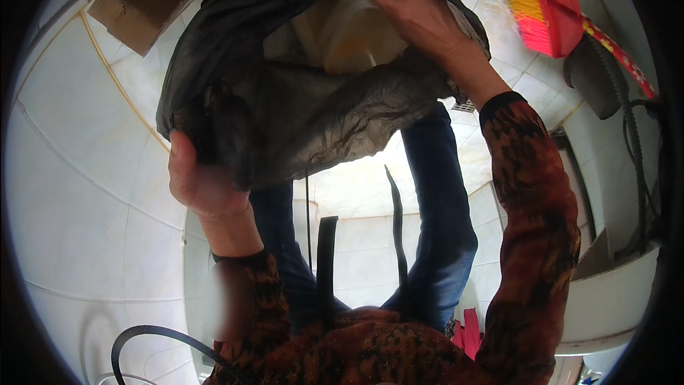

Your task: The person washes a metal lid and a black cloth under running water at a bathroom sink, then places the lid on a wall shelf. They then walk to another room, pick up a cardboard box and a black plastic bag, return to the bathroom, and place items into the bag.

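Note:
A thin black plastic bag (349, 114) hangs wide and crumpled between my two hands. My left hand (210, 182) is closed on its lower left side, thumb up, with the other fingers hidden behind dark folds. My right hand (420, 21) reaches over the bag's right side into the mouth. Inside lies a pale translucent plastic container (342, 32) with something yellowish in it. The right fingertips rest at the container's upper edge and seem to grip it; part of those fingers is hidden.
An opened cardboard box (142, 0) lies at the far left. To the far right are a red broom head (545, 0) with yellow bristles and a dark bin-like vessel (595, 78). A white basin-like rim (605, 314) stands at lower right. Pale tiles (92, 207) cover the left side.

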`<state>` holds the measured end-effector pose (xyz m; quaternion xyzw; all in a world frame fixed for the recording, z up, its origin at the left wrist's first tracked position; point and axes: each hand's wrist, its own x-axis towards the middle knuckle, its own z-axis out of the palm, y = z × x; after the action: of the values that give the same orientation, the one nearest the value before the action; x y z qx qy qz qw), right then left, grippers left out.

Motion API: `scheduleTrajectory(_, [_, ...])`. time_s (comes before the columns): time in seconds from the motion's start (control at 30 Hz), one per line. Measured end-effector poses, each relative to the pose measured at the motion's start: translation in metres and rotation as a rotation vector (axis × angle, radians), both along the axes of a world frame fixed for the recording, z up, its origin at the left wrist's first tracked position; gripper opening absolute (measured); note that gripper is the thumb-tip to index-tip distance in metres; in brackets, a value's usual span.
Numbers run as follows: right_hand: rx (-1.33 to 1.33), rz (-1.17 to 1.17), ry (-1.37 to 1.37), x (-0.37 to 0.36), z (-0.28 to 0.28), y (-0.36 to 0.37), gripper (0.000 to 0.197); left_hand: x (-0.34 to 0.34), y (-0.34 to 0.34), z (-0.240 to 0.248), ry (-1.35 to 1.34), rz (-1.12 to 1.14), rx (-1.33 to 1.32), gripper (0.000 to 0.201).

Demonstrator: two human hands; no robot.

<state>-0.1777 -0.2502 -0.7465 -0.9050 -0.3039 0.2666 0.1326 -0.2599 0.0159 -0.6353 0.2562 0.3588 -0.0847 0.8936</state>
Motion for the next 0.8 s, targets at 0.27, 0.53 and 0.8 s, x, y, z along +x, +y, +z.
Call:
scheduleTrajectory(0.27, [0.0, -0.077, -0.08, -0.002, 0.019, -0.005, 0.042, 0.008, -0.006, -0.004, 0.33, -0.131, 0.477, 0.042])
scheduleTrajectory(0.53, [0.061, -0.198, 0.155, -0.035, 0.036, -0.003, 0.045, 0.04, 0.004, 0.058, -0.219, -0.17, 1.56, 0.035])
scheduleTrajectory(0.8, [-0.18, -0.149, 0.474, -0.039, 0.037, 0.007, 0.042, 0.063, -0.082, -0.09, 0.088, -1.268, 1.156, 0.023])
